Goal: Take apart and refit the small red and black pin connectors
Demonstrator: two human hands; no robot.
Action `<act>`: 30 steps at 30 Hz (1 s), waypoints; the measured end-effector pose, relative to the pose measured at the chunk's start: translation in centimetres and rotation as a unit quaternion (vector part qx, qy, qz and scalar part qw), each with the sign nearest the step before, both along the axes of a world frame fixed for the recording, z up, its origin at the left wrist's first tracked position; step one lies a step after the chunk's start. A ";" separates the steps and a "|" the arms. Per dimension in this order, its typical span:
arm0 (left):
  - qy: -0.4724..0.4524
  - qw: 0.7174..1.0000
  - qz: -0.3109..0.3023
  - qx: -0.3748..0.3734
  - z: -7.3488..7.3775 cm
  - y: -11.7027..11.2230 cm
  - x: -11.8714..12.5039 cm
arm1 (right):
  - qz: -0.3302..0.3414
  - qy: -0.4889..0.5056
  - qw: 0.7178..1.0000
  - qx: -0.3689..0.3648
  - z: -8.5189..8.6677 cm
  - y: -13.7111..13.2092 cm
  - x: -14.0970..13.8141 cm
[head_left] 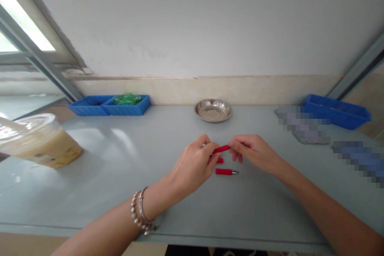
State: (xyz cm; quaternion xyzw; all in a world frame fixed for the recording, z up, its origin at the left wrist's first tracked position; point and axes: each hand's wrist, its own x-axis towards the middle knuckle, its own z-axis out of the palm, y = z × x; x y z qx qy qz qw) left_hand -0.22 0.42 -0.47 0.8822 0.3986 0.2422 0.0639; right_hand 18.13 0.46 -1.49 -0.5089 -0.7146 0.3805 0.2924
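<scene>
Between my two hands, above the middle of the table, is a red pen barrel (221,149). My left hand (195,164) is closed around its left end with thumb and fingers. My right hand (255,154) pinches at its right end; whatever small part lies in those fingertips is hidden. Just below, a second red pen barrel (220,161) shows only partly from behind my left fingers. Nearer to me lies another red pen barrel (223,172), its silver tip pointing right.
A round metal dish (213,121) stands at the back. Two blue bins (127,111) sit back left, one with green plastic in it. Back right is a blue bin (336,113) beside blurred flat items (310,141). At left stands a plastic drink cup (45,148).
</scene>
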 end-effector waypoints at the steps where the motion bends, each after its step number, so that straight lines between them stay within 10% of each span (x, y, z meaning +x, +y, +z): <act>1: 0.000 1.000 0.003 -0.001 0.0 0.0 0.0 | -0.001 0.000 1.000 -0.001 0.0 0.0 0.0; 30: 0.030 0.999 -0.027 -0.013 -0.4 0.2 -0.1 | 0.022 -0.094 0.993 0.071 0.7 -0.4 -0.2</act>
